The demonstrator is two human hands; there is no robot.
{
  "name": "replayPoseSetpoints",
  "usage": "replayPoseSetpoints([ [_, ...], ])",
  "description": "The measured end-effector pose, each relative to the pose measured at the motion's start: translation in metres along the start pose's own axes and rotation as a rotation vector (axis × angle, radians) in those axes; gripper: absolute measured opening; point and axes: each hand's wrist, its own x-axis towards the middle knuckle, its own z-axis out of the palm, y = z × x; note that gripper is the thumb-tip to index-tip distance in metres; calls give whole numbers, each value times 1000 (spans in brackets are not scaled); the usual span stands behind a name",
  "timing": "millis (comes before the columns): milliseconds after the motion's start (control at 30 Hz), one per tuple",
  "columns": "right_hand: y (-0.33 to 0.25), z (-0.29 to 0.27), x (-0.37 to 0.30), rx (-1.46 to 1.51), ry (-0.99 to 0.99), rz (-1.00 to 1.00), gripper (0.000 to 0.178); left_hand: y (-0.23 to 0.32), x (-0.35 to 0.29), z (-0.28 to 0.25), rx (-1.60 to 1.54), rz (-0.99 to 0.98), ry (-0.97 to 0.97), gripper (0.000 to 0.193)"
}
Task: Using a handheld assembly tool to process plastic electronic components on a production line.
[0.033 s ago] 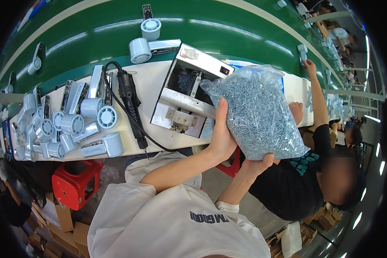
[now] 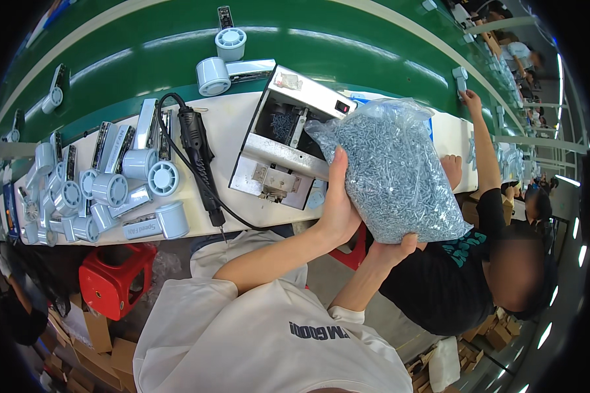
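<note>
A clear plastic bag of small silvery screws is held up between my two hands. My left hand grips its left side, thumb on the front and the fingers hidden behind. At the lower edge, my right hand supports the bag with its thumb showing; its other fingers are out of sight underneath. The bag's upper left corner overlaps a metal screw feeder, whose open hopper has some dark screws inside. Left of that machine lies a black electric screwdriver with its cord.
Many pale blue handheld fans crowd the left of the white table. More fans rest on the green conveyor belt beyond. A red stool stands below. At right, a co-worker's hand reaches a fan on the belt.
</note>
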Motion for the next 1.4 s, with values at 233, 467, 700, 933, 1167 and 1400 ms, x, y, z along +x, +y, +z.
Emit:
replayPoseSetpoints([
  [233,-11,17,2,-6,1,12,104,-2,-1,-1,54,19,-18,75],
  [467,-9,8,1,45,-7,111,103,-6,1,-3,39,-34,-44,77],
  [700,-3,-12,5,22,-15,36,102,-9,2,-7,20,-13,-94,76],
  [933,-1,-10,8,41,-18,18,102,-6,4,-7,6,-38,-84,77],
  [1167,-21,27,14,-24,-98,-38,103,-6,8,-6,-62,-91,-43,81],
  [1400,-10,-6,11,95,-48,116,103,-10,5,-9,-28,-83,-89,85],
])
